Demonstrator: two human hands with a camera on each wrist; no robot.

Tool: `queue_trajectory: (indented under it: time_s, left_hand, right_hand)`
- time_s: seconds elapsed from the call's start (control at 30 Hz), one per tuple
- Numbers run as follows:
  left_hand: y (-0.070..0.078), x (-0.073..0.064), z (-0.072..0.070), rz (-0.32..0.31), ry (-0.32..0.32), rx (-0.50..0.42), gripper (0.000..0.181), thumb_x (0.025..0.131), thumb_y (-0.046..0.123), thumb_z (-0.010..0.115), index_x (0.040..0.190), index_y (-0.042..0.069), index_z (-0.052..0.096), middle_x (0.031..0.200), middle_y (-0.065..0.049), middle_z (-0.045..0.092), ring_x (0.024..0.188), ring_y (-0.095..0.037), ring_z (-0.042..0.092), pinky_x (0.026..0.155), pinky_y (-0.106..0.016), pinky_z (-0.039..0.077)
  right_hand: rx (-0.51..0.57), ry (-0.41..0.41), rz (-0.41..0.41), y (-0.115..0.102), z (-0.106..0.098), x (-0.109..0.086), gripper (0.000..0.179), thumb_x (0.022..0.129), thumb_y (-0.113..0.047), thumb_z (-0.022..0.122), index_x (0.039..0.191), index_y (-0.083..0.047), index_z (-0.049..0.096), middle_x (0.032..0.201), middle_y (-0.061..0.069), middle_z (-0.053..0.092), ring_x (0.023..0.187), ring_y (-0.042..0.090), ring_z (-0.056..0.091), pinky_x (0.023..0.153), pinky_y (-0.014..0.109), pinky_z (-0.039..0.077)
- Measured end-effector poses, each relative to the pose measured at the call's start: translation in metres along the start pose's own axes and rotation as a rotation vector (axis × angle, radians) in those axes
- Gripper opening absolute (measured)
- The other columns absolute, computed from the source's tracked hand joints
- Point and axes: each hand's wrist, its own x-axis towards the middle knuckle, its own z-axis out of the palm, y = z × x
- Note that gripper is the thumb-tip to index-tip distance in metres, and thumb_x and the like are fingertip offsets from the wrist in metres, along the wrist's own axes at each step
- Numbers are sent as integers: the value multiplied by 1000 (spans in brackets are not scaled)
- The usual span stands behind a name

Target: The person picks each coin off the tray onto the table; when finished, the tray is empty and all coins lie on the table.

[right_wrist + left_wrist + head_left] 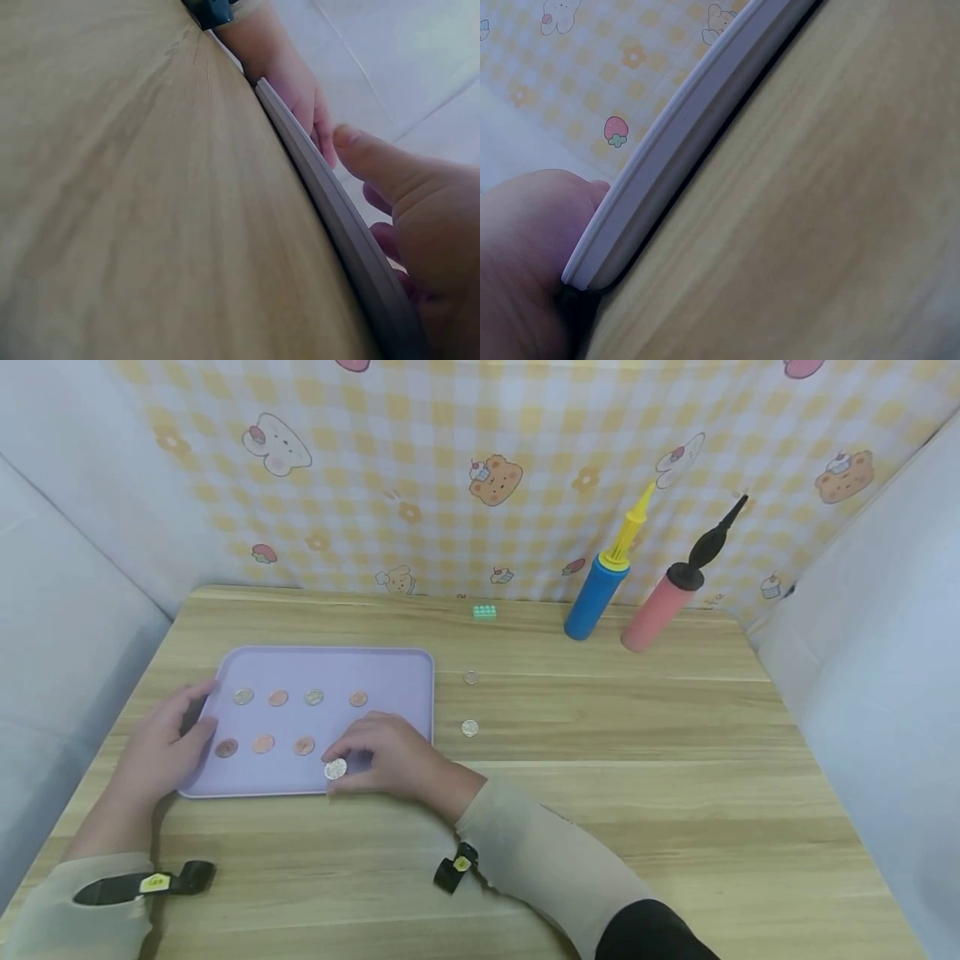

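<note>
A lilac tray (375, 668) lies on the wooden table, with two rows of copper and silver coins on it. My left hand (161, 743) rests at the tray's left edge, thumb and fingers spread apart along the rim. In the left wrist view the left hand (532, 240) lies against the tray's outer side (667, 142). Over the front of the tray, my right hand (390, 752) pinches a silver coin (335, 768) between thumb and fingers. A copper coin (303, 746) lies just left of it. The right wrist view shows the right hand (442, 232) above the rim, its coin hidden.
Two silver coins, one nearer (469, 727) and one farther (470, 677), lie right of the tray. A green toy brick (484, 612) sits near the table's back edge. A blue pump (596, 597) and a pink pump (660, 610) stand at the back right.
</note>
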Motion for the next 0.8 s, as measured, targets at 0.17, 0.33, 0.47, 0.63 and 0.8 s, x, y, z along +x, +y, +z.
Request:
queue_trajectory:
  time_s: [0.17,0.33,0.47,0.63,0.8]
  left_hand:
    - [0,1,0,12,2,-4,55,112,16,45,164,-1,35,164,-36,33,151,-62,25,118,-79,21]
    - [-1,1,-2,20,-4,-8,55,112,15,45,163,-1,36,164,-37,32,152,-61,23,120,-78,19]
    - [-2,1,-2,23,-2,-12,54,112,15,45,163,-1,36,164,-37,32,152,-61,24,120,-77,19]
    - [-3,2,-2,36,2,-15,53,112,13,46,162,-2,37,163,-37,34,151,-61,25,119,-78,21]
    - [-2,1,-2,30,-3,-17,54,112,13,45,163,-3,36,164,-38,32,152,-61,23,120,-78,19]
  right_hand:
    - [-10,64,-42,-4,-4,-2,34,78,-27,99,106,-14,85,100,-6,80,95,1,66,93,13,45]
    - [-60,139,-51,-5,-5,-4,35,76,-28,100,104,-14,86,100,-5,81,95,3,69,93,12,46]
    - [-173,235,-48,-3,-5,-5,37,74,-35,101,103,-17,86,99,-9,81,94,1,71,92,14,46]
    - [-242,301,-33,-1,-6,-9,38,75,-39,100,103,-18,86,104,-11,81,103,3,72,99,17,45]
    - [-227,319,-25,4,-10,-17,37,75,-35,100,102,-15,85,103,-9,81,105,6,72,105,19,46]
